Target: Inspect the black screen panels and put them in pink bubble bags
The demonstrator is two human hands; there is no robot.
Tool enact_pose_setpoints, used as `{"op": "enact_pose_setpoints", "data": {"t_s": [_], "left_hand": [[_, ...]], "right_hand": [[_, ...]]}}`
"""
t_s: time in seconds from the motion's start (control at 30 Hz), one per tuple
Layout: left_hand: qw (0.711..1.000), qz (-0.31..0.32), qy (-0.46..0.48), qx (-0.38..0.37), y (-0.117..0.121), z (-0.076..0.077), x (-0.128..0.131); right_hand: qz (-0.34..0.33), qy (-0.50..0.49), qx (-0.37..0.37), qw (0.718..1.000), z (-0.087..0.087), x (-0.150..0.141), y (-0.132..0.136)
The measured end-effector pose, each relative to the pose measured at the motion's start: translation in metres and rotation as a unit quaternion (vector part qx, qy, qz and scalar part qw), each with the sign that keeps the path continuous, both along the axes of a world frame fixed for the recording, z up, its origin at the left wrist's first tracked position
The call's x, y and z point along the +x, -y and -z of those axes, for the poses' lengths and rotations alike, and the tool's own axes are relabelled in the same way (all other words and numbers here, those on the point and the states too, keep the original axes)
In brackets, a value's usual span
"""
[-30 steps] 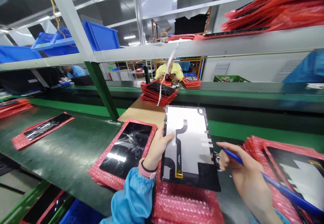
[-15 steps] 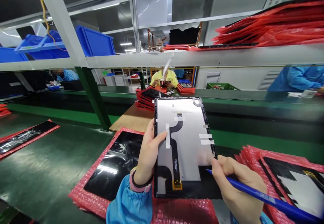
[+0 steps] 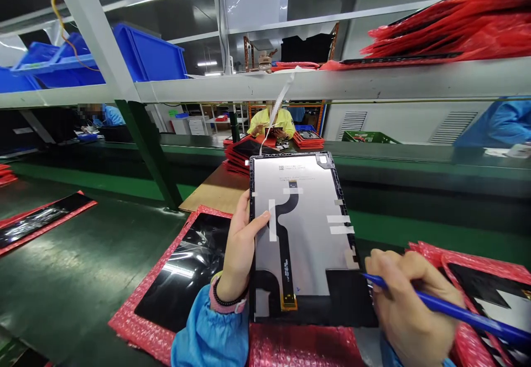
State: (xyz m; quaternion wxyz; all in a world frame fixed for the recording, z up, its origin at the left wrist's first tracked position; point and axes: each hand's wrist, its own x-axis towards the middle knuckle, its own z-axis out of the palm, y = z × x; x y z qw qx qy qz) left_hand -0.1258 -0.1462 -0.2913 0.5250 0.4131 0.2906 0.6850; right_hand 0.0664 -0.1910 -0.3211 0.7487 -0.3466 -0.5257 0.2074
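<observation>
A tablet screen panel (image 3: 311, 245) is held upright, its silver back towards me, with a black ribbon cable and strips of white tape on it. My left hand (image 3: 243, 239) grips the panel's left edge, thumb on the back beside a tape strip. In my right hand (image 3: 410, 300) is a blue pen-like tool (image 3: 452, 307), its tip at the panel's lower right edge. Below the panel lies red bubble wrap (image 3: 305, 345). Just left, a dark glossy screen (image 3: 182, 273) rests on more red bubble wrap.
Wrapped panels (image 3: 493, 289) lie at the right, and a stack (image 3: 244, 154) sits behind on a wooden board (image 3: 211, 190). Overhead, a white shelf beam (image 3: 232, 87) carries blue bins (image 3: 149, 54) and red-wrapped panels (image 3: 456, 29). A green post (image 3: 149, 156) stands left. A person in yellow (image 3: 271, 120) sits opposite.
My right hand and the blue tool have shifted right, from over the panel's lower right area to its edge. My left hand still grips the panel. The view has tilted slightly.
</observation>
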Motion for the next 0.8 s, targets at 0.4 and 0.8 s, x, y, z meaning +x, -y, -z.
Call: {"op": "enact_pose_setpoints", "data": {"t_s": [0.4, 0.8], "left_hand": [[1.0, 0.013, 0.005, 0.026, -0.006, 0.0, -0.01], [0.998, 0.023, -0.048, 0.046, 0.001, 0.001, 0.003]], "right_hand": [[0.065, 0.064, -0.19, 0.977, -0.004, 0.032, -0.01], [-0.086, 0.018, -0.261, 0.961, 0.003, 0.032, -0.01]]}}
